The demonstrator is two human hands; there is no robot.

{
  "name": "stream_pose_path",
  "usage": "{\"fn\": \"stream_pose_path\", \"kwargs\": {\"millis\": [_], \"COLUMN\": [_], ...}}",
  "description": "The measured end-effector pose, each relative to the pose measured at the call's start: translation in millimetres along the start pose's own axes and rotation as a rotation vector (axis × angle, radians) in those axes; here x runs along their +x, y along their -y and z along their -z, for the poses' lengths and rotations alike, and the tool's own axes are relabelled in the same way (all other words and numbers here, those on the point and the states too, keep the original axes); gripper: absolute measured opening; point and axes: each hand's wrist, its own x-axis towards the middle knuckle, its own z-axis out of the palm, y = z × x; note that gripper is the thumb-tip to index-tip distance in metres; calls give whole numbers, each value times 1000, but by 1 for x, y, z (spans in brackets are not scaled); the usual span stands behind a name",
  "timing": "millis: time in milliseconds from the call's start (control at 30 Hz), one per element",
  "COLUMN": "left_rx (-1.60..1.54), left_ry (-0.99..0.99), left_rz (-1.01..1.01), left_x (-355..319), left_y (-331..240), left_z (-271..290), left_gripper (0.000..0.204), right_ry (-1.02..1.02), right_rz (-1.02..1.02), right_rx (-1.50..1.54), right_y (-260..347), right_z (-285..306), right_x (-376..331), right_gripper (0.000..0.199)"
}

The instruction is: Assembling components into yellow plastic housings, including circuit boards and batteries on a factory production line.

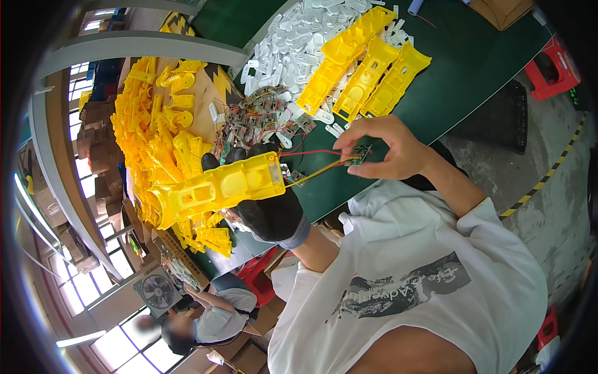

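My left hand (pixel 269 215), in a black glove, grips a long yellow plastic shell (pixel 233 182) from beneath, its hollow, ribbed side facing up. Bare-skinned, my right hand (pixel 398 149) pinches a small green circuit board (pixel 357 155) between thumb and fingers, to the right of the shell. Red and yellow wires (pixel 314 176) stretch from the board to the shell's right end; where they attach there is too small to make out. Just beyond my hands lies a heap of small metal-and-wire parts (pixel 258 118).
Three yellow shells (pixel 367 78) lie on a pile of white plastic pieces (pixel 299 43) on the green table (pixel 464 78). Many yellow parts (pixel 149 137) are heaped at left. A red stool (pixel 553 68) stands at far right. Another person (pixel 224 315) sits at lower left near a fan (pixel 157 292).
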Motion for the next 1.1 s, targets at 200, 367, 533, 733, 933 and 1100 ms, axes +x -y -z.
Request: {"fn": "stream_pose_path", "kwargs": {"millis": [200, 367, 533, 733, 933, 1100], "left_rx": [-57, -72, -44, -23, 68, 832], "left_ry": [20, 18, 25, 200, 41, 212], "left_rz": [23, 417, 659, 667, 775, 398], "left_x": [4, -14, -55, -76, -72, -79], "left_y": [9, 28, 51, 66, 76, 80], "left_z": [22, 22, 9, -1, -3, 7], "left_gripper": [66, 78, 86, 87, 54, 36], "right_ry": [-274, -111, -162, -332, -429, -243], "right_rz": [42, -75, -345, -266, -154, -53], "right_rx": [581, 960, 538, -81, -321, -700], "right_y": [-1, 6, 6, -6, -13, -2], "right_z": [5, 18, 13, 2, -3, 5], "right_x": [-4, -7, 0, 9, 9, 8], "right_gripper": [42, 43, 25, 34, 32, 22]}}
